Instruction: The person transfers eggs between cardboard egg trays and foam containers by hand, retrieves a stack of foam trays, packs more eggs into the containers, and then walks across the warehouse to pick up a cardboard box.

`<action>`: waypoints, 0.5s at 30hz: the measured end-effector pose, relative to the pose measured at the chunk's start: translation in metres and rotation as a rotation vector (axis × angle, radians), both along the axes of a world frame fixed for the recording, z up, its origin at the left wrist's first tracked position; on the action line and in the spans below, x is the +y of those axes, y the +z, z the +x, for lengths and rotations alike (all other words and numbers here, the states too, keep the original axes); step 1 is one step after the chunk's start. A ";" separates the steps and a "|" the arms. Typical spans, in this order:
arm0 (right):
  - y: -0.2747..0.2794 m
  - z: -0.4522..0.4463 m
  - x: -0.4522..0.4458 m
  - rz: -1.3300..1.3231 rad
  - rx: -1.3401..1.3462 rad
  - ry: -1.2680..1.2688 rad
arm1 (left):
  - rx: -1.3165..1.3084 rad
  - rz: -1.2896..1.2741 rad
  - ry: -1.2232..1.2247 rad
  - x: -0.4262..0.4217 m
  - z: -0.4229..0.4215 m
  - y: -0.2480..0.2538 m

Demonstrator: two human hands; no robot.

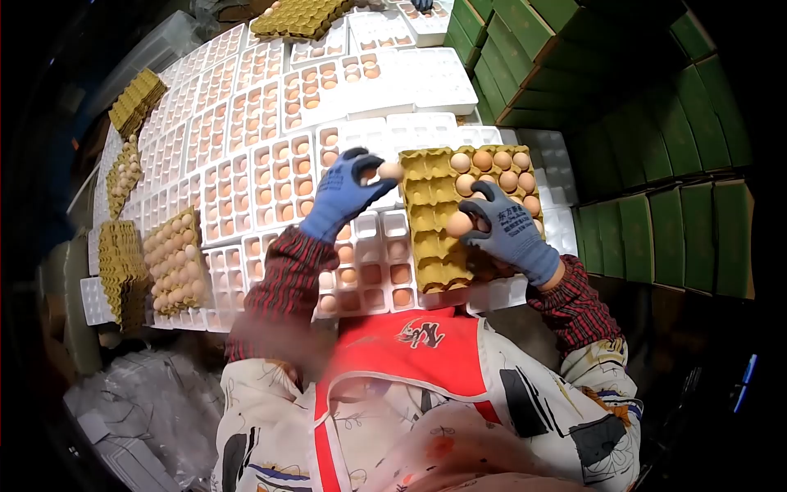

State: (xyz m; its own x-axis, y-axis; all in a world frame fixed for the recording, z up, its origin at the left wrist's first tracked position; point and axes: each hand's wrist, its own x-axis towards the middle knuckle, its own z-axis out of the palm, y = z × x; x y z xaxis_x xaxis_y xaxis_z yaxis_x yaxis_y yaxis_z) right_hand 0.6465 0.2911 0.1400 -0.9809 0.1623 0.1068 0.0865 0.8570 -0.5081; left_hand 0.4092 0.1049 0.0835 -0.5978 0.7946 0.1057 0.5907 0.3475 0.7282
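Note:
My left hand (pixel 351 190), in a blue and black glove, pinches a brown egg (pixel 390 171) just left of the yellow pulp tray (pixel 430 217). Over that tray, my right hand (pixel 507 230), gloved alike, grips another egg (pixel 459 224) between thumb and fingers. Several eggs (pixel 483 160) fill cups on the tray's right side, partly hidden by my right hand; the cups on its left side hold none. Below my left hand lies a white foam tray (pixel 366 249) with eggs in part of its cups.
Many white egg trays (pixel 227 135) cover the table leftward and behind. A full pulp tray (pixel 175 261) and stacked pulp trays (pixel 123 266) stand at left. Green boxes (pixel 656 234) are piled at right. Clear plastic bags (pixel 156 410) lie low at left. A co-worker's gloved hand (pixel 422 5) shows at the top.

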 end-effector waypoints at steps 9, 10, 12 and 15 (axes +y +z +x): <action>-0.110 -0.138 -0.116 1.035 -0.447 0.476 | 0.298 -0.633 -0.008 -0.078 0.083 -0.118; -0.127 -0.145 -0.113 1.049 -0.511 0.476 | 0.302 -0.459 0.025 -0.077 0.079 -0.120; -0.131 -0.161 -0.106 0.938 -0.652 0.455 | 0.319 -0.191 0.041 -0.072 0.069 -0.126; -0.153 -0.191 -0.081 0.661 -0.519 0.390 | 0.293 -0.282 -0.147 -0.061 0.055 -0.134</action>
